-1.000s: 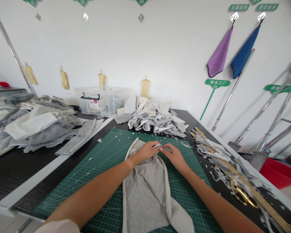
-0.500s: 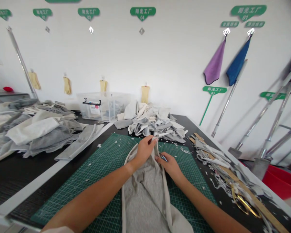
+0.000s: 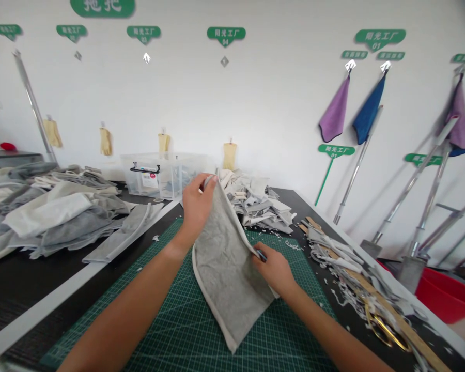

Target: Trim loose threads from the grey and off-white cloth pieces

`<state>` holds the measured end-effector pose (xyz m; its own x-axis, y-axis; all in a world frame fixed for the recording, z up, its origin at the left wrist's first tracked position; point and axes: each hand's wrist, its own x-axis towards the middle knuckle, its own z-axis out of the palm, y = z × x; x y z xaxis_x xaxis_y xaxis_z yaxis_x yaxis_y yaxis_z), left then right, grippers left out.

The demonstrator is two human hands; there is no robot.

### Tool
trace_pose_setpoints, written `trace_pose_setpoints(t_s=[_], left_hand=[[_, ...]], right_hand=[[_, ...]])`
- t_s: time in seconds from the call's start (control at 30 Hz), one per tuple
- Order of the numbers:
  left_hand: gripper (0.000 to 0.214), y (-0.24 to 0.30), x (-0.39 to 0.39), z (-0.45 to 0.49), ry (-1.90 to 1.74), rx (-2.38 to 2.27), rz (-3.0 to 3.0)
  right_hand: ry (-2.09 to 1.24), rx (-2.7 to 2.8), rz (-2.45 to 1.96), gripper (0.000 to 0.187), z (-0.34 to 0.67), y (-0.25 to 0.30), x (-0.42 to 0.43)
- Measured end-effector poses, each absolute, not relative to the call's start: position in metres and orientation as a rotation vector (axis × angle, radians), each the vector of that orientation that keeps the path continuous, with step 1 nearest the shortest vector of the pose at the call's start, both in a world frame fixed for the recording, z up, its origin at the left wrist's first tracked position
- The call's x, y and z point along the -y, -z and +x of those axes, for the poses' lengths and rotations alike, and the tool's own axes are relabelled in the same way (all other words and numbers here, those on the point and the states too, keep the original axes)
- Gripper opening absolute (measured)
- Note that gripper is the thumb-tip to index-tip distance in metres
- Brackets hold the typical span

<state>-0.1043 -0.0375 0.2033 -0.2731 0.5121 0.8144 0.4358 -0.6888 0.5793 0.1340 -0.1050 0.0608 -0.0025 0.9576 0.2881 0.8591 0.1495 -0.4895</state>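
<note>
A grey fabric piece [image 3: 228,274] with pale edges hangs slanted over the green cutting mat [image 3: 174,315]. My left hand [image 3: 197,204], closed, pinches its upper corner and holds it raised. Lower down, my right hand [image 3: 274,266] is closed round the right edge of the fabric. A small dark metal tool [image 3: 261,254] pokes out between the right thumb and forefinger; most of it is hidden, so its kind cannot be made out.
Grey and white fabric pieces [image 3: 62,206] are heaped at left, with another scrap heap [image 3: 263,201] behind the mat. A clear plastic box [image 3: 151,178] stands at the back. Right of the mat lie trimmings, a wooden strip [image 3: 395,310] and gold-handled scissors [image 3: 387,330].
My left hand has moved up and to the left, lifting the fabric's corner. The fabric has swung off the near edge and now hangs stretched between both hands. My right hand has barely shifted.
</note>
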Motion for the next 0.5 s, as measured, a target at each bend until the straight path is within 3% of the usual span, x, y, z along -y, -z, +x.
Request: trace_pose_setpoints(t_s=[0.27,0.5], left_hand=[[0.024,-0.254,0.067,-0.156,-2.334,-1.042,1.721],[0.024,-0.275,0.091,-0.190,-2.233,-0.789,1.627]], right_hand=[[-0.101,1.870,-1.800,0.019,0.169,-0.092,0.089],[-0.296,1.908,-1.508,0.031,0.201,-0.151,0.095]])
